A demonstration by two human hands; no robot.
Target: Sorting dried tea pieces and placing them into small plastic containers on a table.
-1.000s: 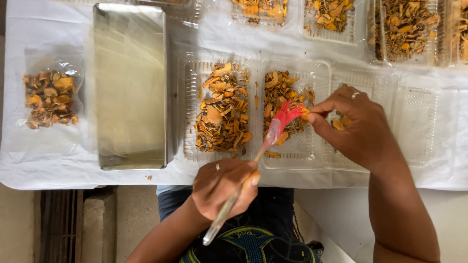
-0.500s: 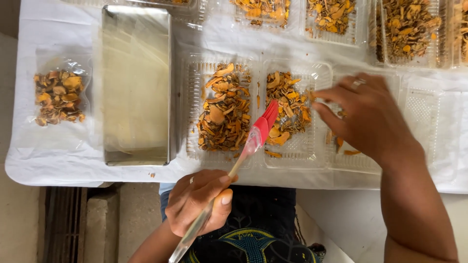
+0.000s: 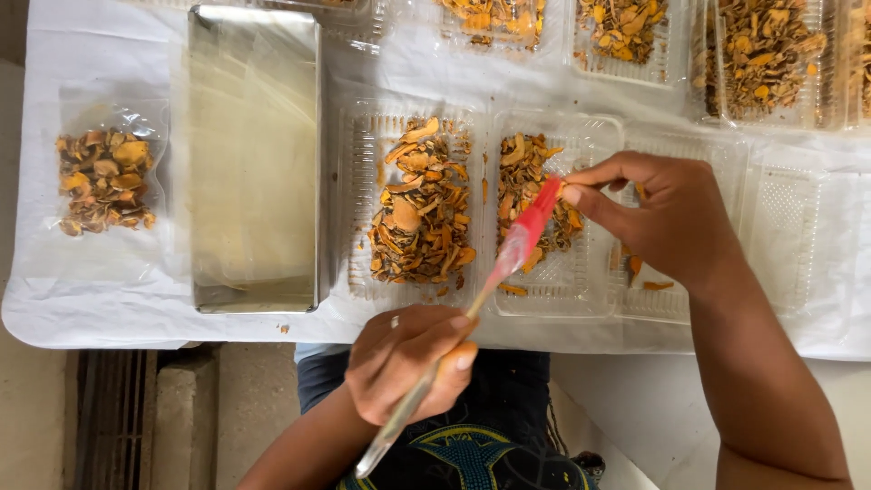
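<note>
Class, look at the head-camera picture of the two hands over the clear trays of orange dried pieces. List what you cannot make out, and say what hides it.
- Right hand: whether its fingertips pinch a piece; too small to tell.
- Tray under the right hand: most of its contents, covered by hand and wrist.
- Top row of trays: cut off by the upper edge.
- Brush handle: its middle is hidden inside the left hand.
- Metal tray: glare blurs its floor.

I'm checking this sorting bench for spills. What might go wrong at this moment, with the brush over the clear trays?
1. The left hand grips the red-tipped brush near its far end, so the tip may wobble and flick dried orange slices out of the shallow clear tray.
2. The right hand pinches at the brush tip above the tray; a piece might drop onto the white cloth.
3. Loose slices already lie in the neighbouring tray, and may get mixed.
</note>
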